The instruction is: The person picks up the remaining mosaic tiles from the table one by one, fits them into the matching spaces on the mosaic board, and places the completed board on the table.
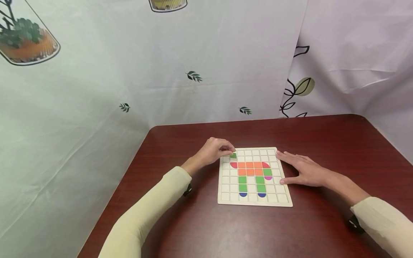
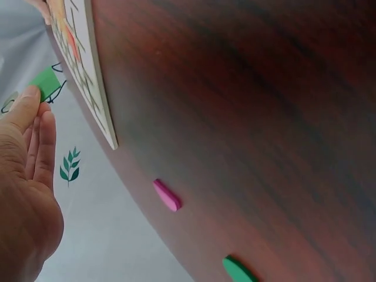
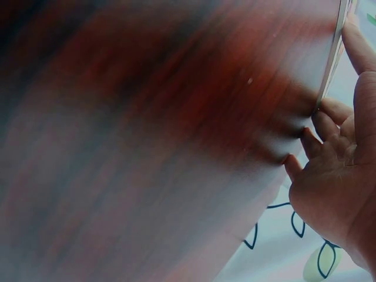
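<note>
A pale gridded board [image 1: 226, 187] lies flat on the dark red-brown table. Orange and green squares fill its middle cells, with rounded pink, magenta and blue pieces around them. Over the board's far left corner, my left hand [image 1: 213, 151] pinches a small green square tile [image 2: 49, 84] between thumb and fingers. My right hand [image 1: 306, 171] rests along the right side of the board, fingers and thumb extended, touching the edge near the far right corner. In the right wrist view the fingertips of that hand [image 3: 335, 158] meet the table and the board's rim.
On the table [image 1: 245, 233], the left wrist view shows a magenta piece [image 2: 167, 195] and a rounded green piece [image 2: 239, 270] lying left of the board. A white patterned cloth [image 1: 213, 96] hangs behind the table's far edge and along the left.
</note>
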Available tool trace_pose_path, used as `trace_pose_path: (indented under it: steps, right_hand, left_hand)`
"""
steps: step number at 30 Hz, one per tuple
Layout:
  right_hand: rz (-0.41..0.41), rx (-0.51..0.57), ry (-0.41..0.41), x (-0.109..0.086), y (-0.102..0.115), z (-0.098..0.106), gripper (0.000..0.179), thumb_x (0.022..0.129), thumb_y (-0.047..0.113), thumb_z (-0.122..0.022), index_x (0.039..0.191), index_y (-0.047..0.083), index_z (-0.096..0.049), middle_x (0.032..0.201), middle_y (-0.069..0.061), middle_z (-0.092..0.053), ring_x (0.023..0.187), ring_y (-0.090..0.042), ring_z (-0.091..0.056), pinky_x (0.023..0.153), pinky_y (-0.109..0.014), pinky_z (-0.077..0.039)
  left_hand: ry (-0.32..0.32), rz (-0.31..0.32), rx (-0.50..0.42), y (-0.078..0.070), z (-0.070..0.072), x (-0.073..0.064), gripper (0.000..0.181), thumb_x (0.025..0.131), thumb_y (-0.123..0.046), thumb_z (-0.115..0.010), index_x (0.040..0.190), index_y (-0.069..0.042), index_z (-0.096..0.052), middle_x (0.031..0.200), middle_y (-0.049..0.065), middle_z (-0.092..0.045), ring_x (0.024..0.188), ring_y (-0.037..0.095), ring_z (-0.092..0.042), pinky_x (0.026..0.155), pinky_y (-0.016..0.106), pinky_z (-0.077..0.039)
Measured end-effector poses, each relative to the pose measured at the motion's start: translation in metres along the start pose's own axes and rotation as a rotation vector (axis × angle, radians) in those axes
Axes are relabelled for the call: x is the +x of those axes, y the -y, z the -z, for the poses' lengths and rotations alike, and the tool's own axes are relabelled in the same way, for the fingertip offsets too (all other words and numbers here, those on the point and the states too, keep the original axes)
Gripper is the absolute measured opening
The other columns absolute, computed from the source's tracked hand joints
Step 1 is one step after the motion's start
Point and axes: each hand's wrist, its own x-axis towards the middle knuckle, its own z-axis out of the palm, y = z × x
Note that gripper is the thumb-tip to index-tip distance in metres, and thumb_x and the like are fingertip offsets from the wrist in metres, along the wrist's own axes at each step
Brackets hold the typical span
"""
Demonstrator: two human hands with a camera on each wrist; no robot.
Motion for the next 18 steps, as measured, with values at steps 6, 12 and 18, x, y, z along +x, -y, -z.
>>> trace_pose_path:
  steps: [6, 12, 18]
  right_hand:
    - [-0.001, 0.001, -0.002, 0.000, 0.001, 0.000, 0.107, 0.084, 0.066, -0.081, 0.162, 0.005, -0.042, 0.166, -0.020, -0.039, 0.153, -0.049, -0.030, 0.114, -0.070, -0.027]
    - [-0.006, -0.001, -0.001, 0.000, 0.000, 0.000, 0.107, 0.084, 0.066, -0.081, 0.163, 0.006, -0.041, 0.167, -0.019, -0.039, 0.154, -0.048, -0.030, 0.115, -0.070, -0.027]
    - [-0.002, 0.000, 0.006, 0.001, 0.001, 0.000, 0.106, 0.084, 0.064, -0.083, 0.162, 0.005, -0.041, 0.167, -0.020, -0.039, 0.153, -0.049, -0.031, 0.114, -0.071, -0.027]
  left_hand:
    - [0.026, 0.045, 0.008, 0.001, -0.007, 0.002, 0.016, 0.092, -0.017, -0.086, 0.106, -0.013, -0.083, 0.103, -0.002, -0.079, 0.090, 0.004, -0.070, 0.085, 0.020, -0.056]
    - [0.041, 0.087, 0.021, 0.003, -0.011, 0.002, 0.015, 0.092, -0.019, -0.086, 0.106, -0.014, -0.083, 0.101, -0.004, -0.079, 0.089, 0.004, -0.069, 0.084, 0.020, -0.056]
    - [0.053, 0.116, 0.021, 0.003, -0.013, 0.003, 0.016, 0.092, -0.020, -0.085, 0.107, -0.015, -0.083, 0.100, -0.004, -0.079, 0.089, 0.006, -0.068, 0.085, 0.021, -0.056]
